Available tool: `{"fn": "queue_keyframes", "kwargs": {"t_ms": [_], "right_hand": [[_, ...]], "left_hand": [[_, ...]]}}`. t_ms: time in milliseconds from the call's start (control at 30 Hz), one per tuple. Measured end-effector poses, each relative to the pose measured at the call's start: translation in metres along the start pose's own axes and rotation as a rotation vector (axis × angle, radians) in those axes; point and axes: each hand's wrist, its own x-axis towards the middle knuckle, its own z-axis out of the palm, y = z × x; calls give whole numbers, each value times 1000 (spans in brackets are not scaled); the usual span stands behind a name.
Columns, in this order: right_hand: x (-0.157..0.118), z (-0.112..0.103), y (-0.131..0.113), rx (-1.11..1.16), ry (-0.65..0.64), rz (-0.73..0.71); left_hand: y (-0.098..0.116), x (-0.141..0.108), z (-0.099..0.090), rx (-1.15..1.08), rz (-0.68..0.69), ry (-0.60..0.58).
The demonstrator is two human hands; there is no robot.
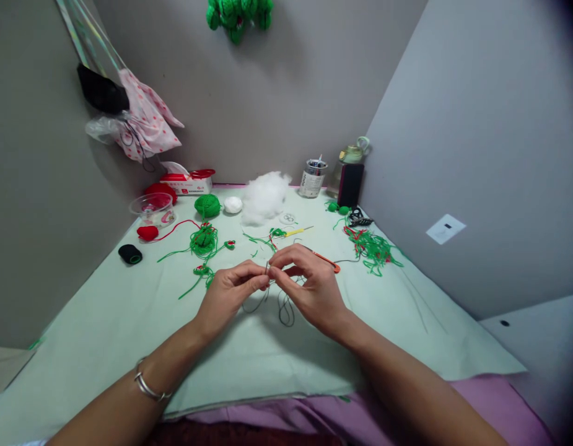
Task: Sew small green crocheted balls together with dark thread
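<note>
Above the middle of the table, my left hand (233, 288) is closed in a pinch on a thin upright needle (266, 267). My right hand (314, 288) meets it fingertip to fingertip, thumb and forefinger pinched at a dark thread. Loops of this black thread (286, 311) hang below both hands onto the pale cloth. Exactly where the thread meets the needle is too small to make out. Just beyond my right hand lies an orange-handled tool (335, 266), partly hidden by the fingers. A yellow-handled crochet hook (294, 233) rests farther back.
Green yarn pieces (203, 240) and a green yarn ball (207, 205) lie left, near a black thread spool (130, 254). White stuffing (266, 197) sits at the back. Tangled green and red yarn (374, 248) lies right, before a phone (350, 184) and a bottle (354, 155).
</note>
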Motion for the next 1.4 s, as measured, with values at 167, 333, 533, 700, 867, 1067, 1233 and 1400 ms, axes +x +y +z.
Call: {"fn": "queue_keyframes", "kwargs": {"t_ms": [167,333,533,700,867,1067,1233,1400], "right_hand": [[0,0,-1,17,-4,13],[0,0,0,20,-4,17],[1,-1,3,25,-11,26],[2,-2,8,30,-36,53],[3,-3,4,49,-84,95],[15,-20,3,316,-47,211],[14,-50,5,629,-79,289],[-1,-84,7,638,-96,423]], "left_hand": [[1,-1,0,7,-4,9],[1,0,0,21,8,5],[-1,-1,0,58,23,10],[-2,-2,0,84,41,0],[-4,-1,-2,118,62,-33],[0,5,-14,141,42,-57],[23,15,-43,-187,-5,78],[56,16,-79,-496,8,183]]}}
